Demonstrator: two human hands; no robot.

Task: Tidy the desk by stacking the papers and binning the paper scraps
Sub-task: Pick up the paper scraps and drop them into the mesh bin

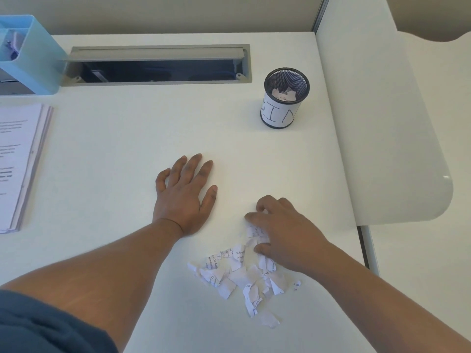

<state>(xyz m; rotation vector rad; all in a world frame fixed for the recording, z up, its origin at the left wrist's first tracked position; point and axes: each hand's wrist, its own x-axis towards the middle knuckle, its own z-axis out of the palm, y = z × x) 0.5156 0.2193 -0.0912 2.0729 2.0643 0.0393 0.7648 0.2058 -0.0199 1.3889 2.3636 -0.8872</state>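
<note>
White torn paper scraps [242,276], printed with bits of black text, lie in a loose heap on the near right part of the surface [127,149]. The heap spreads roughly from near left to far right, and its far end runs under the right hand [283,233]. That hand sits on top of the far end of the pile with its fingers curled down and the thumb drawn in, pinching a few scraps against the surface; how many it has gathered is hidden by the fingers.

From this hand the mesh cup labelled as a bin [285,98] stands farther away and a little to the right, well apart from the heap, upright, with some white scraps already showing inside. So the carry, as I judge it, runs forward and slightly rightward, and the right hand is plainly the nearer one for it.

Left of the heap, the left hand [184,192] lies flat on the bare surface, fingers straight and spread, holding nothing, apart from the scraps.

At the far left edge a stack of printed papers [20,164] lies squared up, well apart from both hands. Beyond it stands a light blue desk organiser [30,54], beside a grey cable tray slot [158,64] set into the surface.

Most of the scraps are not yet binned.
</note>
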